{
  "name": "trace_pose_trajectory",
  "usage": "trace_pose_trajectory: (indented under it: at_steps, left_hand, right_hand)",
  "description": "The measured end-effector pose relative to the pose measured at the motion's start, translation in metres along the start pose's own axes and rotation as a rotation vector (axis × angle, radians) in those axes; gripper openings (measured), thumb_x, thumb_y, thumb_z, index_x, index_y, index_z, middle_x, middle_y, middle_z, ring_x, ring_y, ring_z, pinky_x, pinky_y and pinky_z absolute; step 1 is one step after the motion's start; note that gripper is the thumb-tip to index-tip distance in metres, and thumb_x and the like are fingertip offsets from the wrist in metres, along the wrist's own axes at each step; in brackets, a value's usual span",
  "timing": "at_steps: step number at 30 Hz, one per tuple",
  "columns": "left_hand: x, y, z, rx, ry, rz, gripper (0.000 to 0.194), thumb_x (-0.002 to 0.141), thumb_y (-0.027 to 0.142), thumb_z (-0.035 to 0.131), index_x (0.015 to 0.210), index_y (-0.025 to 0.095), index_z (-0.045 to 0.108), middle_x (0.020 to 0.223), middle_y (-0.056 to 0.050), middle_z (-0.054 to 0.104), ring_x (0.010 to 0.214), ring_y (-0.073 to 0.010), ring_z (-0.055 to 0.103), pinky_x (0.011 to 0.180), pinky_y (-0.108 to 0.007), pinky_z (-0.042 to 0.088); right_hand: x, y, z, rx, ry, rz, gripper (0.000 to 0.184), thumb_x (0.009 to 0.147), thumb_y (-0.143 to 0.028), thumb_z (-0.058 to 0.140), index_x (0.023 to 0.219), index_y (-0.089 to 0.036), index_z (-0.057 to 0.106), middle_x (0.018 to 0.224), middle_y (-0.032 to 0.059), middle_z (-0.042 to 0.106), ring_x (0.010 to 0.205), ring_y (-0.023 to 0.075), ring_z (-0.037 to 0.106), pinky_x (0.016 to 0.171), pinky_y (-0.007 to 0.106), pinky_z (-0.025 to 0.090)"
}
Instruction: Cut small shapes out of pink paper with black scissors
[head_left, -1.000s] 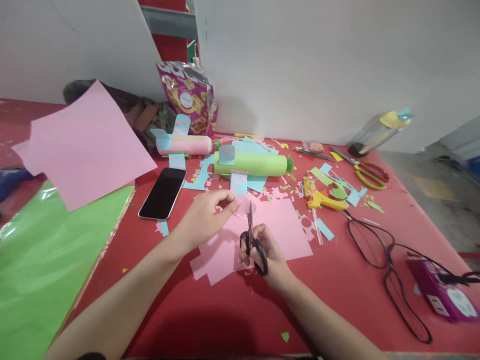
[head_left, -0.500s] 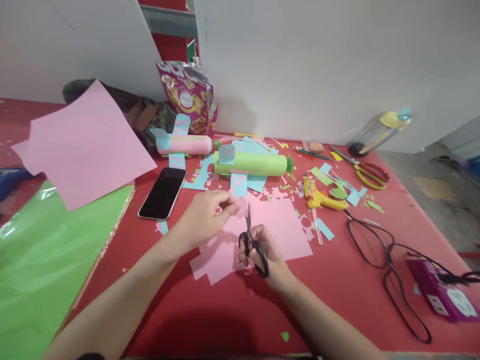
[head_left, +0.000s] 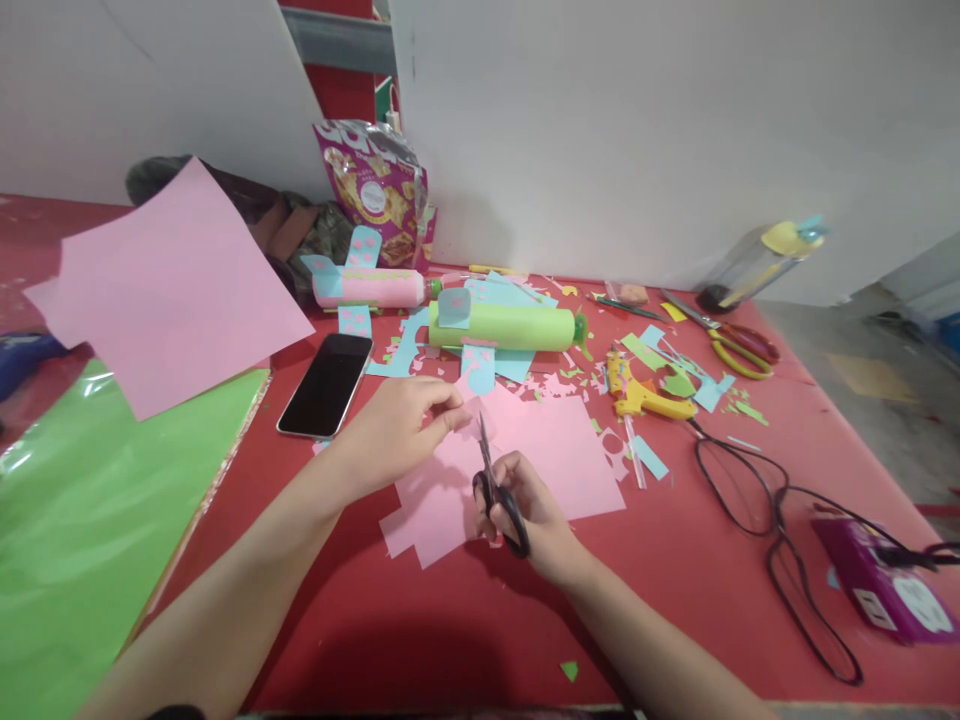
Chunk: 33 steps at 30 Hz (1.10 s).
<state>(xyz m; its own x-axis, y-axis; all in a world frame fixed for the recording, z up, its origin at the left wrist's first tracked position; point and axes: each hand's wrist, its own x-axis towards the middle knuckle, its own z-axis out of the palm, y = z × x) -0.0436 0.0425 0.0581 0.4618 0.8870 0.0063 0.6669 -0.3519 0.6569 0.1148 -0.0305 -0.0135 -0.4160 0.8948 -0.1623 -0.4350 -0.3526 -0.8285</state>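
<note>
Pinching so small a pink paper point(head_left: 474, 408), the left hand point(head_left: 401, 425) risks a nick if the scissors point(head_left: 489, 472) held in the grip of the right hand point(head_left: 540, 515) slip.

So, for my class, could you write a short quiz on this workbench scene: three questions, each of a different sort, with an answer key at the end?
1. Open question: which tool is in the right hand?
2. True or false: as the picture shows it, the phone lies to the left of the yellow glue gun.
3. Multiple choice: what colour is the small paper piece held by the left hand?
A) Green
B) Blue
C) Pink

Key: 1. The black-handled scissors. 2. True. 3. C.
</note>
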Motion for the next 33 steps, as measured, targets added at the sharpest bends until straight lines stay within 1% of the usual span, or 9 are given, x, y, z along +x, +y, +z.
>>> trace_pose_trajectory:
  at_steps: [6,10,13,18,21,26,30,33]
  left_hand:
    - [-0.0005,-0.0034,-0.0037,0.029,-0.051,-0.005,0.025,0.08,0.03,0.043,0.061,0.016,0.053,0.062,0.002,0.057,0.06,-0.012,0.051,0.06,-0.023,0.037]
    - [-0.0005,-0.002,-0.0035,-0.018,-0.022,-0.025,0.024,0.08,0.03,0.042,0.065,0.017,0.054,0.068,0.001,0.059,0.066,-0.0127,0.053,0.062,-0.023,0.038]
    - [-0.0001,-0.0003,-0.0023,-0.048,-0.009,-0.012,0.021,0.081,0.03,0.042,0.07,0.017,0.055,0.072,0.001,0.06,0.069,-0.0126,0.053,0.063,-0.022,0.039]
    - [-0.0007,0.0018,-0.0001,-0.038,-0.039,-0.028,0.026,0.082,0.03,0.04,0.063,0.016,0.051,0.065,0.002,0.056,0.061,-0.011,0.05,0.059,-0.022,0.037]
    - [-0.0009,0.0023,0.0004,-0.036,-0.046,-0.043,0.025,0.081,0.029,0.041,0.064,0.016,0.053,0.065,0.002,0.056,0.061,-0.011,0.051,0.059,-0.022,0.037]
    - [-0.0011,0.0015,-0.0003,0.006,-0.027,-0.01,0.026,0.082,0.028,0.041,0.068,0.017,0.059,0.066,0.001,0.058,0.062,-0.0117,0.051,0.06,-0.023,0.037]
    - [-0.0012,0.0003,0.0003,0.025,-0.026,0.01,0.025,0.082,0.027,0.042,0.068,0.017,0.061,0.065,0.001,0.058,0.062,-0.0118,0.052,0.061,-0.023,0.037]
    - [-0.0011,-0.0005,0.002,0.021,-0.013,0.034,0.026,0.082,0.027,0.042,0.066,0.016,0.059,0.065,0.001,0.058,0.062,-0.0112,0.052,0.061,-0.022,0.037]
  right_hand:
    - [0.0002,0.001,-0.0003,-0.007,-0.011,0.028,0.039,0.064,-0.04,0.066,0.074,-0.021,0.034,0.061,-0.0084,0.043,0.044,0.0035,0.041,0.046,0.019,0.031]
    - [0.0001,0.0011,0.0,-0.009,0.0,0.016,0.038,0.065,-0.039,0.066,0.074,-0.021,0.035,0.063,-0.0074,0.045,0.045,0.0038,0.043,0.045,0.019,0.031]
    - [-0.0001,0.0011,0.0,-0.006,0.013,-0.005,0.037,0.066,-0.039,0.065,0.075,-0.021,0.034,0.063,-0.0074,0.045,0.045,0.0037,0.044,0.046,0.019,0.031]
    - [-0.0006,0.001,0.0003,0.001,-0.006,-0.023,0.036,0.067,-0.04,0.064,0.074,-0.021,0.034,0.059,-0.0084,0.043,0.044,0.0038,0.043,0.045,0.018,0.03]
    - [-0.0005,0.0002,0.0011,-0.014,0.003,-0.018,0.038,0.066,-0.04,0.065,0.074,-0.021,0.034,0.059,-0.0086,0.042,0.044,0.0034,0.043,0.044,0.018,0.029]
    - [0.0001,-0.0008,0.0012,-0.04,0.014,0.014,0.039,0.064,-0.041,0.066,0.074,-0.021,0.034,0.059,-0.0088,0.043,0.044,0.0038,0.044,0.044,0.018,0.031]
    - [0.0003,0.0001,0.0001,-0.033,0.01,0.009,0.038,0.065,-0.041,0.066,0.075,-0.021,0.034,0.061,-0.0084,0.044,0.045,0.0037,0.044,0.044,0.018,0.03]
    - [0.0001,0.0013,-0.0006,-0.018,0.003,-0.002,0.038,0.065,-0.04,0.065,0.075,-0.021,0.034,0.064,-0.0075,0.045,0.046,0.004,0.045,0.046,0.019,0.032]
